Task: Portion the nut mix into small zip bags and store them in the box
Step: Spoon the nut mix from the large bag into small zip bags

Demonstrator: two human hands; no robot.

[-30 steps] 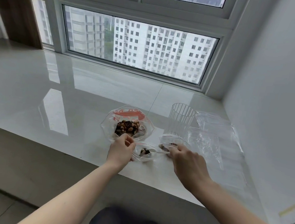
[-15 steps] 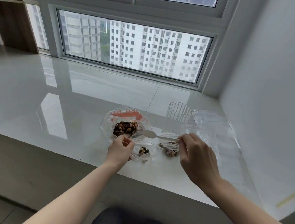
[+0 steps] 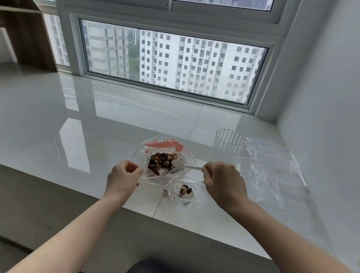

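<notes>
A glossy white tabletop (image 3: 85,130) runs under the window, and everything sits relative to the large zip bag (image 3: 163,159), which stands open-mouthed near the front edge with the nut mix (image 3: 161,161) heaped inside it. Well to the right of that bag lies a loose pile of empty zip bags (image 3: 269,166), and between the pile and the large bag, slightly behind, stands a clear ribbed cup (image 3: 227,141). No box is in view. Just in front and to the right of the large bag lies a small zip bag (image 3: 184,190) with only a few nuts in it.

The left hand (image 3: 123,178) pinches the near left rim of the large bag, fingers curled on the plastic, holding the mouth open. The right hand (image 3: 223,184), to the bag's right, pinches the handle of a white plastic spoon (image 3: 184,165), whose bowl reaches over the bag's mouth and hovers at the nuts; the bowl looks empty.

The risk lies in the trip from the large bag to the small one. The small bag lies slack with nobody holding it, so its mouth may close or fold and a loaded spoon could tip nuts onto the tabletop. The large bag is soft too; if the left pinch slips, its wall could slump and spill.
</notes>
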